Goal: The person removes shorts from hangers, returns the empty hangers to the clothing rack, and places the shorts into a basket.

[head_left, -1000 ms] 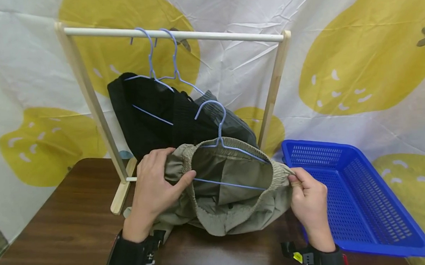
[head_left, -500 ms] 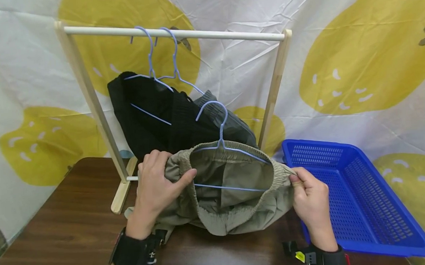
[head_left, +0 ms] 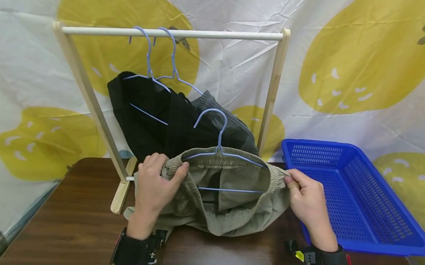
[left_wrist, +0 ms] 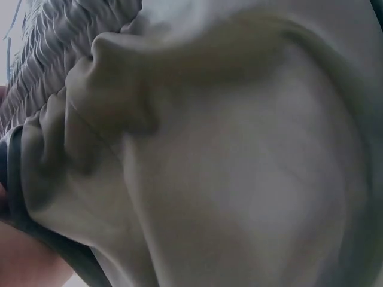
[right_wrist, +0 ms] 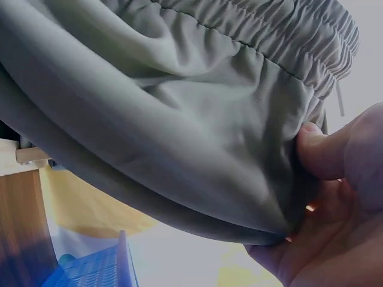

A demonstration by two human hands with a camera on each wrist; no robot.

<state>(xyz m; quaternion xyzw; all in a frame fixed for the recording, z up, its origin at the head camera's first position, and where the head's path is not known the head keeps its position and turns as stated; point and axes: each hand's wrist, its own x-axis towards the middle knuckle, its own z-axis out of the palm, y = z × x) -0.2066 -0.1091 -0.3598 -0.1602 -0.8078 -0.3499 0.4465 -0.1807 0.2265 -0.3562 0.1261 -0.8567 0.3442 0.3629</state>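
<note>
Khaki pants [head_left: 238,225] with a gathered elastic waistband are held up over the table, their waist opening facing me. Inside that opening sits a light-blue wire hanger [head_left: 219,139], its hook rising free above the waistband. My left hand [head_left: 153,192] grips the left side of the waistband, thumb in front and fingertips hidden behind the cloth. At the right side, my right hand [head_left: 308,195] pinches the waistband's edge. Khaki cloth [left_wrist: 239,179] fills most of the left wrist view. In the right wrist view my right thumb [right_wrist: 329,152] presses on the fabric just below the elastic.
Behind the pants stands a wooden rack with a white rod [head_left: 211,33]. Black pants [head_left: 140,112] and a grey garment [head_left: 242,121] hang from it on blue hangers. A blue plastic basket [head_left: 377,188] is at the right on the brown table [head_left: 71,233].
The khaki pants and their hanger have sunk slightly. My left hand has pulled the left side of the waistband outward, and its thumb has shifted up and left. My right hand still pinches the waistband.
</note>
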